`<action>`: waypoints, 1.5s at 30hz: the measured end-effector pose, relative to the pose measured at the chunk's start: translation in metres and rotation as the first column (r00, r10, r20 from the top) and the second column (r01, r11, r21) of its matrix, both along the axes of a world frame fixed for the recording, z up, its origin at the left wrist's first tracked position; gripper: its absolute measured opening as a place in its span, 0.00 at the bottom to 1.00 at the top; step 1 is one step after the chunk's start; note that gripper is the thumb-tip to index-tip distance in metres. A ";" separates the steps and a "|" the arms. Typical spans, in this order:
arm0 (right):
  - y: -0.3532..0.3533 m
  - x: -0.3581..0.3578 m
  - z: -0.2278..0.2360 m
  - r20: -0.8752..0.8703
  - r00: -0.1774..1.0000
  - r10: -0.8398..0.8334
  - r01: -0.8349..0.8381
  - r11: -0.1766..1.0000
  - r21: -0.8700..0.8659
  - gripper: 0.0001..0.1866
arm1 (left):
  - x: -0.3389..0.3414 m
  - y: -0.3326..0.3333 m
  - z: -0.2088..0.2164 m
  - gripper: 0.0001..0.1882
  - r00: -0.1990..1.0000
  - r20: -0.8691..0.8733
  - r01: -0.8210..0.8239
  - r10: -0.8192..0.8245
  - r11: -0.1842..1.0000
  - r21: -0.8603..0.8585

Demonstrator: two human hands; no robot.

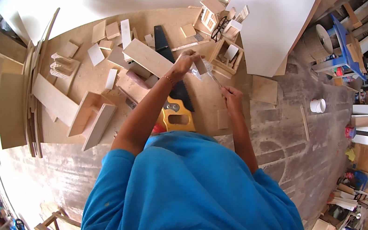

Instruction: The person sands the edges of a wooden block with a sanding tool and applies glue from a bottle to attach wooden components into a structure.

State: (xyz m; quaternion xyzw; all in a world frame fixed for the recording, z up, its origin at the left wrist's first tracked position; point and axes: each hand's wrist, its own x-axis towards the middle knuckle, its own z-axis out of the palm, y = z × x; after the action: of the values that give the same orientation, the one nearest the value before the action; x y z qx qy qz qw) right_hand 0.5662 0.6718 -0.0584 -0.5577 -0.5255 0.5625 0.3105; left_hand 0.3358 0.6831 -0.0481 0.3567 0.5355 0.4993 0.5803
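From my end, nearest is the worktop's (205, 112) near edge, w/ the saw's yellow handle (178, 115) by it, abt midway along, and a thin square offcut (222, 119) to its R. The dark saw blade (183, 94) runs from there toward the far edge, passing under the L wrist, so I'd say a careless drop of that forearm could nick skin or shove the saw; can't make out the teeth. R hand (232, 95), a bit in from the worktop's R edge, has its fingers closed round a slim tool (216, 80), tip angled far-left; type unclear, poss. a brush. If that tip slips, prob. b/c of a loose grip, it could jab the L fingers, which look v. close. The small brown block (201, 67) is just beyond the tool tip, right under the L fingertips, far-left of the R hand. L hand (184, 63) looks to be pinching it; clear plastic (196, 72) sits just beside, and might snag on the tool. A long plank (148, 58) ends near the L hand and could get bumped by the wrist. Farther on, toward the far-right corner: an open wooden box (217, 65), then dark glasses (219, 30) among little wooden models (212, 6), easily knocked IMO.
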 end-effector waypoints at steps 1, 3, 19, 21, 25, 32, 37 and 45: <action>-0.003 0.005 0.006 -0.112 0.992 -0.053 0.039 0.991 -0.128 0.07 | -0.001 -0.001 -0.001 0.18 1.000 0.001 0.003 -0.003 1.000 0.005; -0.013 0.010 0.023 -0.131 0.988 -0.087 0.066 0.985 -0.161 0.08 | -0.001 -0.004 -0.001 0.17 0.997 -0.071 -0.032 0.037 0.997 0.070; -0.038 -0.040 0.109 -0.119 0.942 0.315 -0.221 0.844 0.490 0.06 | -0.025 -0.121 0.088 0.30 0.791 0.593 -0.286 0.152 0.948 0.139; -0.042 -0.049 0.116 -0.087 0.937 0.337 -0.241 0.809 0.536 0.07 | -0.024 -0.131 0.094 0.26 0.777 0.603 -0.300 0.181 0.949 0.102; -0.048 -0.063 0.119 -0.088 0.928 0.363 -0.237 0.754 0.613 0.07 | -0.022 -0.145 0.097 0.15 0.757 0.604 -0.346 0.249 0.937 0.047; -0.046 -0.063 0.117 0.082 0.923 0.375 -0.344 0.714 0.610 0.07 | -0.024 -0.150 0.095 0.10 0.752 0.603 -0.360 0.266 0.932 0.037; -0.045 -0.070 0.116 0.047 0.943 0.328 -0.285 0.729 0.623 0.06 | -0.021 -0.149 0.095 0.10 0.764 0.574 -0.362 0.294 0.932 0.005; -0.043 -0.074 0.119 0.126 0.958 0.259 -0.263 0.607 0.750 0.05 | -0.025 -0.143 0.094 0.10 0.774 0.591 -0.299 0.227 0.954 0.025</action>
State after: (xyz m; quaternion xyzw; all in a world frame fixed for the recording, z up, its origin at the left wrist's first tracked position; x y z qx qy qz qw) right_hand 0.4919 0.6285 0.0603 -0.2945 -0.7885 0.3283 0.4288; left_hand 0.3109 0.5397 0.0459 0.1421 0.3465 0.6910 0.6182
